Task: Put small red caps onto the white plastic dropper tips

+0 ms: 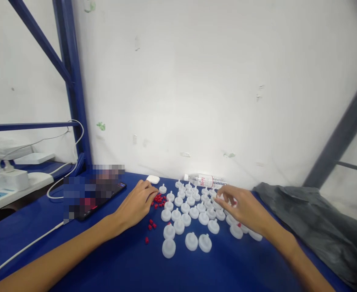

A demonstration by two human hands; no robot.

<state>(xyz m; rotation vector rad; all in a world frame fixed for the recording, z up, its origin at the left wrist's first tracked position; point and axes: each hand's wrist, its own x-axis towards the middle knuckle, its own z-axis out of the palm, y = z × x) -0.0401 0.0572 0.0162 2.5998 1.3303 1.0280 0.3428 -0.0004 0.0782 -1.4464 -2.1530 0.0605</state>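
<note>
My left hand (137, 203) is over a cluster of small red caps (159, 198), thumb and index finger pinched together at its edge; whatever sits between the fingertips is too small to make out. On the right, my right hand (242, 205) reaches in among many white, round, nozzle-topped caps (193, 212). Its thumb and index finger close around one white cap at the back of the group, partly hidden by the fingers. Most white caps stand with their narrow tips upward. A few loose red caps (150, 224) lie nearer to me, left of the white ones.
A clear plastic bottle (205, 180) lies on its side against the wall, beside a small white case (153, 179). A phone (102, 200), partly blurred, rests on the blue table (120, 259) at left. Dark grey cloth (312, 223) covers the right side; a white power strip (17, 188) is far left.
</note>
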